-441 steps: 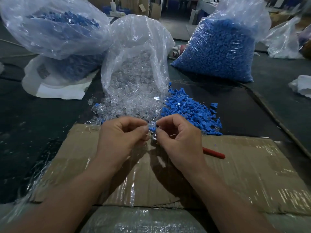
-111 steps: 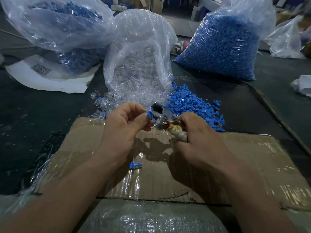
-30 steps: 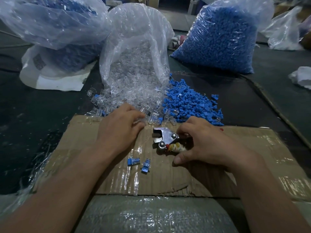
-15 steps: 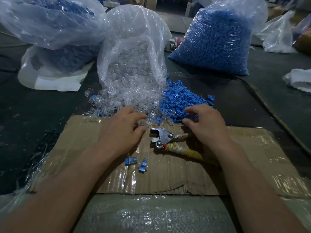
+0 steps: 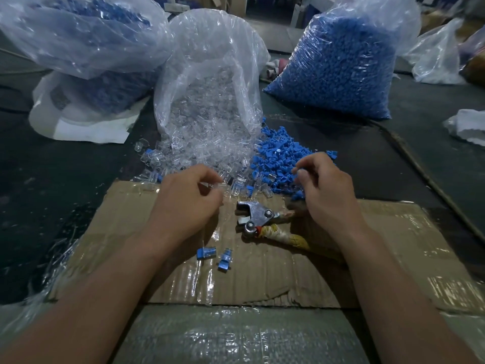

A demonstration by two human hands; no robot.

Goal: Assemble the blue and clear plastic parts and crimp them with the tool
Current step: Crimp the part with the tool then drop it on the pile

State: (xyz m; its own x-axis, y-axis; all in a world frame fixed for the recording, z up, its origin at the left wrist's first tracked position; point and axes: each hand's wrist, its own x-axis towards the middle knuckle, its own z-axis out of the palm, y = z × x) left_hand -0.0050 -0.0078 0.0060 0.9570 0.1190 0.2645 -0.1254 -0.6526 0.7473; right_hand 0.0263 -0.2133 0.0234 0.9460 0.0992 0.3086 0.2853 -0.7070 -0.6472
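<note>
Left hand (image 5: 189,203) hovers over the near edge of the spilled clear parts, fingers curled, thumb and fingertips pinching a small clear plastic part (image 5: 210,184). Right hand (image 5: 328,190) is above the loose pile of small blue plastic parts (image 5: 278,158), thumb and forefinger drawn close. That spot is blurred, so cannot tell whether it grips a piece.

Metal crimping tool with yellow-white wrapped handles (image 5: 256,216) lies flat on the taped brown cardboard sheet (image 5: 262,279), between the two hands, touched by neither. Two assembled blue-and-clear pieces (image 5: 206,252) lie just beside each other on the cardboard, near the left wrist.

Open clear plastic bag of clear parts (image 5: 207,101) sits behind the hands, contents spilling toward the cardboard. Full clear bag of blue parts (image 5: 338,67) stands back right. Another clear bag with blue parts (image 5: 86,35) is back left. White crumpled cloth (image 5: 469,127) is at far right.
</note>
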